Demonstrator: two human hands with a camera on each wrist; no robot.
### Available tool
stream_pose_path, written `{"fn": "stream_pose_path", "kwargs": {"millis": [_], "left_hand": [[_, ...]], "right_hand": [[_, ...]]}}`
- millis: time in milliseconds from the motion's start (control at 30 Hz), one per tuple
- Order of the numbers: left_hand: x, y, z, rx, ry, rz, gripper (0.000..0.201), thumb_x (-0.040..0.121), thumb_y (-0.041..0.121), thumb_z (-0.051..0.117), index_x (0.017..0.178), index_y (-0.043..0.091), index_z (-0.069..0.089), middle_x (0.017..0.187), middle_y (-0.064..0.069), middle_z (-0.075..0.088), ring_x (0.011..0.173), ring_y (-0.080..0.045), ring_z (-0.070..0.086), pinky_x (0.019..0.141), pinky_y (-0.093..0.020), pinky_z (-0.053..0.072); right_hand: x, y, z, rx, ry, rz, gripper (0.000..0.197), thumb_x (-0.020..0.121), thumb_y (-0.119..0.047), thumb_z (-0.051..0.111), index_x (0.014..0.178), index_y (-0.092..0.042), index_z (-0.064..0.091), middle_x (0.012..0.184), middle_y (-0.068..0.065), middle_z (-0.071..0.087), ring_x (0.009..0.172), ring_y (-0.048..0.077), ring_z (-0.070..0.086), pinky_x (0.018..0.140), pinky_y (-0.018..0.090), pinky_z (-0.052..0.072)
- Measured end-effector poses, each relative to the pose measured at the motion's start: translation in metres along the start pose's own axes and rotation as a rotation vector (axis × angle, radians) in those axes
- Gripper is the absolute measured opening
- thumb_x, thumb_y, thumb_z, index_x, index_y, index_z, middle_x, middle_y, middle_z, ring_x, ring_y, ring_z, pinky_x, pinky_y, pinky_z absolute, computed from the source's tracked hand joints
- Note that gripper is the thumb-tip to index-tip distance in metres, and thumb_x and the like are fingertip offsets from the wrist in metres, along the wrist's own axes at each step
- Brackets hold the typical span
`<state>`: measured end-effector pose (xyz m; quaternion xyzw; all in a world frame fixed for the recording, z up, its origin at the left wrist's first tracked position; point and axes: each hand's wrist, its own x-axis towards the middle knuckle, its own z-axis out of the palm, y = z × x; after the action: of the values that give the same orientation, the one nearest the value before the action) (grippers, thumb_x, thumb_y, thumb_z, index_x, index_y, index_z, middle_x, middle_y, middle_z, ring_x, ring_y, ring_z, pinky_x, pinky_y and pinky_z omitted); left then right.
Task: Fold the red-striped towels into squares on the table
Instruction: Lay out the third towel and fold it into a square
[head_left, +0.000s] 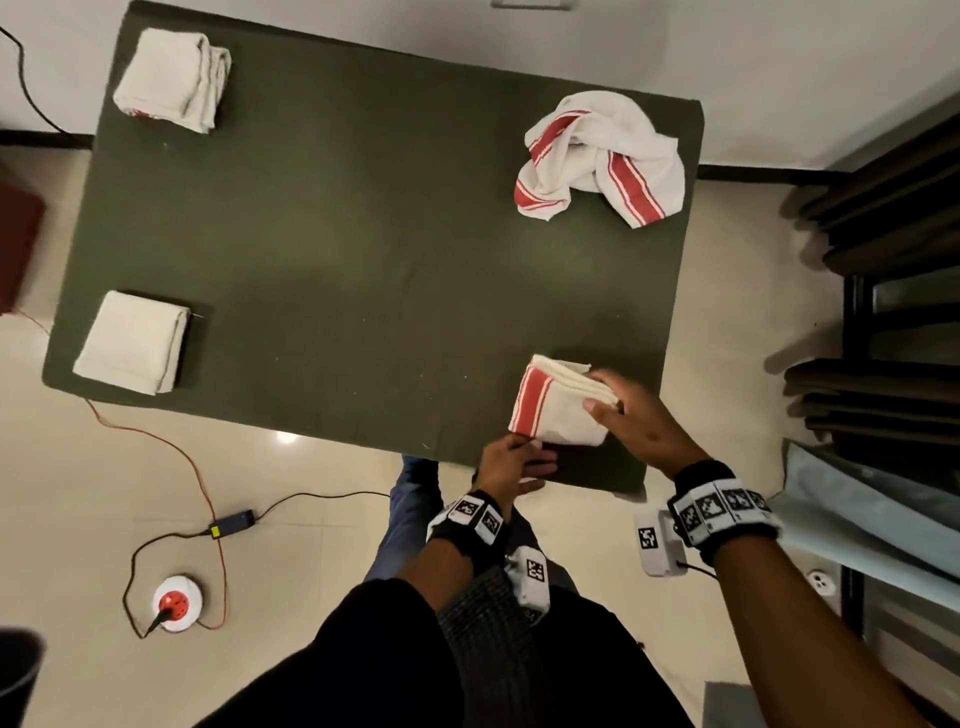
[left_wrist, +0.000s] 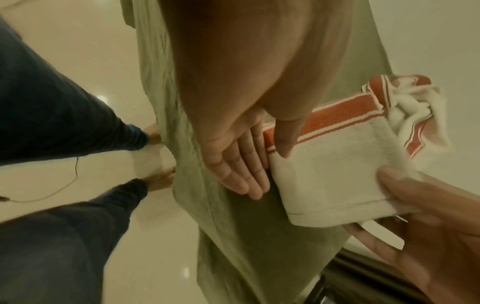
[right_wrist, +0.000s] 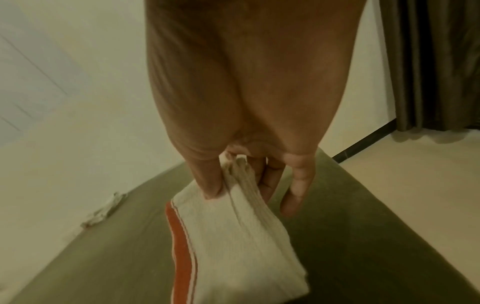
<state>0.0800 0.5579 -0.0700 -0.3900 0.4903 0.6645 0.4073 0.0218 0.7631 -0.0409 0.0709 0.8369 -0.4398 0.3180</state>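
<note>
A folded white towel with a red stripe (head_left: 556, 415) (left_wrist: 332, 170) (right_wrist: 233, 246) lies at the front right of the green-covered table (head_left: 363, 260). My right hand (head_left: 618, 410) (right_wrist: 240, 191) pinches its layered right edge, thumb on top and fingers beneath, and that edge is raised a little. My left hand (head_left: 514, 460) (left_wrist: 267, 170) lies flat on the cloth at the towel's near-left corner, fingers straight, thumb tip resting on the corner. A crumpled red-striped towel (head_left: 597, 156) (left_wrist: 413, 107) sits at the far right.
Two folded white towels lie at the table's left, one at the far corner (head_left: 171, 78) and one at the near corner (head_left: 132, 340). Cables, a power adapter (head_left: 231, 522) and a round socket (head_left: 176, 603) lie on the floor. Dark stacked furniture (head_left: 883, 249) stands to the right.
</note>
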Motion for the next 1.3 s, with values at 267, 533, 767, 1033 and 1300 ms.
{"fn": "stream_pose_path", "kwargs": {"millis": [267, 533, 767, 1033, 1300], "left_hand": [[0.002, 0.046, -0.008, 0.821, 0.419, 0.371, 0.012, 0.097, 0.026, 0.065, 0.100, 0.016, 0.072, 0.093, -0.001, 0.075, 0.087, -0.019, 0.071, 0.082, -0.036, 0.059], [0.024, 0.093, 0.029, 1.103, 0.270, 0.679, 0.047, 0.100, 0.025, 0.059, 0.146, 0.028, 0.051, 0.129, -0.011, 0.054, 0.115, -0.032, 0.061, 0.091, -0.046, 0.052], [0.039, 0.085, 0.014, 0.911, 0.420, 0.713, 0.011, 0.095, 0.018, 0.064, 0.102, 0.021, 0.072, 0.104, 0.000, 0.070, 0.094, -0.019, 0.065, 0.084, -0.040, 0.056], [0.040, 0.101, 0.034, 1.055, 0.400, 0.548, 0.029, 0.100, 0.016, 0.055, 0.129, 0.018, 0.064, 0.128, -0.013, 0.054, 0.108, -0.037, 0.063, 0.090, -0.047, 0.051], [0.042, 0.108, 0.022, 0.778, 0.303, 0.545, 0.019, 0.073, 0.003, 0.066, 0.083, 0.018, 0.074, 0.084, 0.001, 0.075, 0.080, -0.018, 0.071, 0.072, -0.039, 0.062]], "right_hand": [[0.020, 0.023, 0.010, -0.193, 0.514, 0.017, 0.036, 0.103, -0.019, 0.060, 0.138, -0.016, 0.057, 0.137, 0.009, 0.058, 0.125, 0.028, 0.054, 0.105, 0.040, 0.047], [0.010, 0.024, 0.051, 0.019, 0.649, 0.072, 0.039, 0.107, -0.026, 0.049, 0.146, -0.021, 0.052, 0.141, 0.005, 0.062, 0.126, 0.024, 0.060, 0.107, 0.043, 0.052], [0.022, 0.020, 0.048, -0.085, 0.559, -0.031, 0.033, 0.109, -0.023, 0.050, 0.140, -0.022, 0.060, 0.142, 0.003, 0.060, 0.129, 0.019, 0.053, 0.110, 0.039, 0.047], [0.032, 0.019, 0.044, -0.265, 0.444, -0.026, 0.043, 0.110, -0.021, 0.043, 0.151, -0.011, 0.053, 0.156, 0.013, 0.050, 0.143, 0.032, 0.043, 0.117, 0.045, 0.038], [0.040, 0.013, 0.022, 0.010, 0.336, 0.059, 0.040, 0.097, -0.013, 0.064, 0.137, -0.014, 0.064, 0.132, 0.013, 0.055, 0.121, 0.028, 0.056, 0.106, 0.034, 0.044]]}}
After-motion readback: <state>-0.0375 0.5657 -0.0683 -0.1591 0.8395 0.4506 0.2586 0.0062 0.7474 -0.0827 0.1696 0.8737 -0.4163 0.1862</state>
